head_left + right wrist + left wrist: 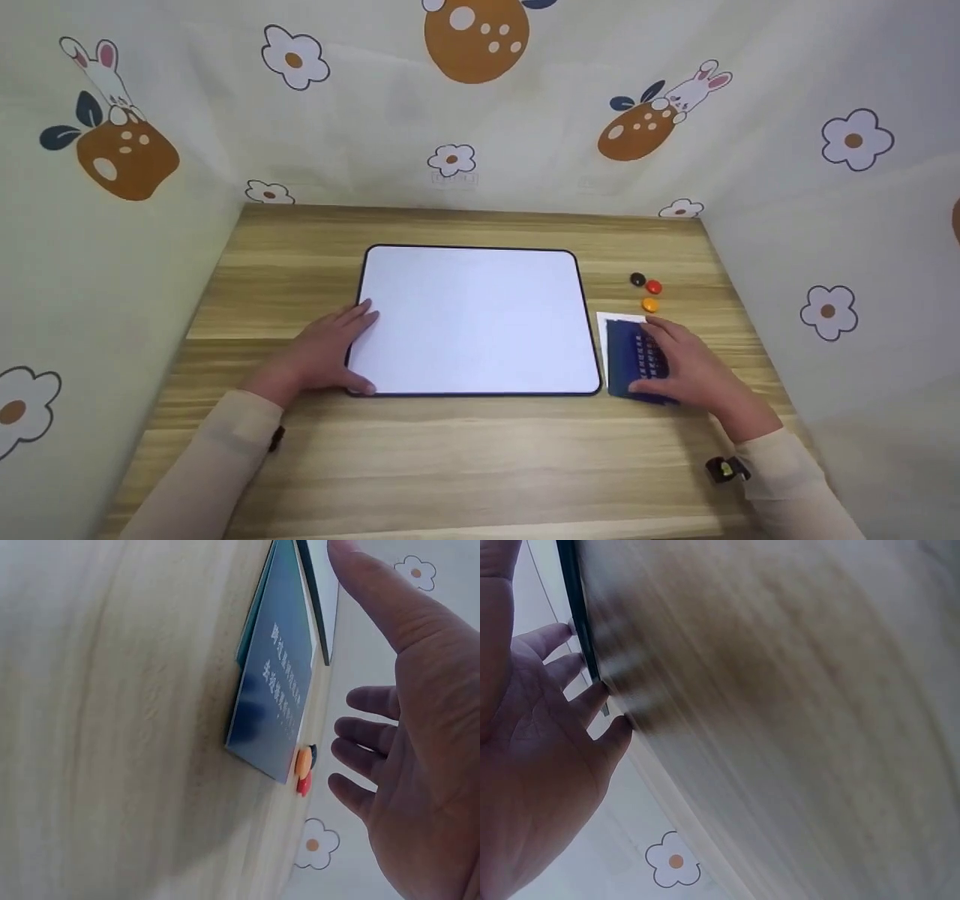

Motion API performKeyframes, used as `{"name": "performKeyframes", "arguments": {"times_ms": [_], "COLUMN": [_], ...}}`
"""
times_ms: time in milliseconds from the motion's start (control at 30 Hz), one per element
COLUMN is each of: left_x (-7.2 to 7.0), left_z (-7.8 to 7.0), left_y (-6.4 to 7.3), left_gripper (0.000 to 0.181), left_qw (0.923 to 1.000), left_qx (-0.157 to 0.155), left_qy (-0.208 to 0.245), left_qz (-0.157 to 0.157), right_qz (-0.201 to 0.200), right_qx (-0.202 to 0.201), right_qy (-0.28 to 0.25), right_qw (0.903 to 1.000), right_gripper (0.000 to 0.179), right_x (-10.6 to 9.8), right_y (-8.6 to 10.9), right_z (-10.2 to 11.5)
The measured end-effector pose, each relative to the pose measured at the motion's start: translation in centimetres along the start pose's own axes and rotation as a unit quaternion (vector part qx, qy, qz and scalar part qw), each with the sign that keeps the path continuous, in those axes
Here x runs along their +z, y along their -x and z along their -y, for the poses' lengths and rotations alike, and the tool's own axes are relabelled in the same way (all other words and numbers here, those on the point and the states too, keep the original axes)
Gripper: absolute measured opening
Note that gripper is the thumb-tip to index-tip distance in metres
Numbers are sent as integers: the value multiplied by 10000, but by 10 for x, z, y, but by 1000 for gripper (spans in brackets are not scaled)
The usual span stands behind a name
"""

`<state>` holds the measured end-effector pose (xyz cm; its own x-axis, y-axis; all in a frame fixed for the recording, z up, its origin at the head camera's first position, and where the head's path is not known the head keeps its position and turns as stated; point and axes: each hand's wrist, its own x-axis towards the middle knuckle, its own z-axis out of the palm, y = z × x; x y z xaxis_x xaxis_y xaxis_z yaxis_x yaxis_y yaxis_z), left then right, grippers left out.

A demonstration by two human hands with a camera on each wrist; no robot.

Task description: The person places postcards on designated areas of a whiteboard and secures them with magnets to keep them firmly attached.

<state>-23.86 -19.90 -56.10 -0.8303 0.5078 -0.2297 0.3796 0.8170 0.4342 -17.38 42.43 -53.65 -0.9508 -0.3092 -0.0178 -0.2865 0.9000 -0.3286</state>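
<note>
A whiteboard (472,322) with a dark rim lies flat on the table. My left hand (319,352) rests at its left edge, fingers spread and thumb on the near-left corner. In the left wrist view the fingertips of that hand (551,735) meet the board's dark edge (577,611). To the right of the board lies a small stack of blue cards (626,360) with white print, on top of a white sheet (602,337). Over the stack hovers my right hand (694,367), its fingers extended; the right wrist view shows them apart from the cards (274,690).
Beyond the cards sit three small round magnet-like pieces: a black one (637,279), a red one (654,286) and an orange one (650,304). The wood-grain table (480,465) is enclosed by patterned fabric walls (360,127) at the back and both sides.
</note>
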Motion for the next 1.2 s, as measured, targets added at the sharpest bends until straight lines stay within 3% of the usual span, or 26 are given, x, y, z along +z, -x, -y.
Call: {"name": "performKeyframes", "arguments": {"times_ms": [200, 400, 567, 733, 867, 1033, 1200], "left_x": [1, 1, 1, 1, 1, 0, 0], "left_z": [1, 0, 0, 0, -1, -2, -2], "left_y": [0, 0, 1, 0, 0, 1, 0], "left_gripper": [133, 134, 135, 134, 134, 133, 134], "left_qw": [9999, 10000, 10000, 9999, 9998, 9999, 10000], "left_qx": [110, -9, -77, -85, -115, -45, -11], "left_qy": [-44, -2, 37, 100, 128, 108, 84], "left_qz": [-55, -12, 15, 11, 36, 1, 10], "right_qz": [-66, -35, -214, -554, -420, -217, -176], "right_qx": [656, 701, 899, 1646, 2198, 2519, 2671], "right_qy": [-317, -390, -435, -545, -808, -932, -817], "right_qw": [9973, 9968, 9948, 9833, 9713, 9630, 9600], "right_gripper": [115, 117, 104, 100, 108, 109, 95], "right_x": [1, 5, 11, 10, 8, 7, 7], "right_y": [6, 9, 10, 7, 3, -3, -9], "right_z": [-4, -4, 2, 6, 6, 7, 8]}}
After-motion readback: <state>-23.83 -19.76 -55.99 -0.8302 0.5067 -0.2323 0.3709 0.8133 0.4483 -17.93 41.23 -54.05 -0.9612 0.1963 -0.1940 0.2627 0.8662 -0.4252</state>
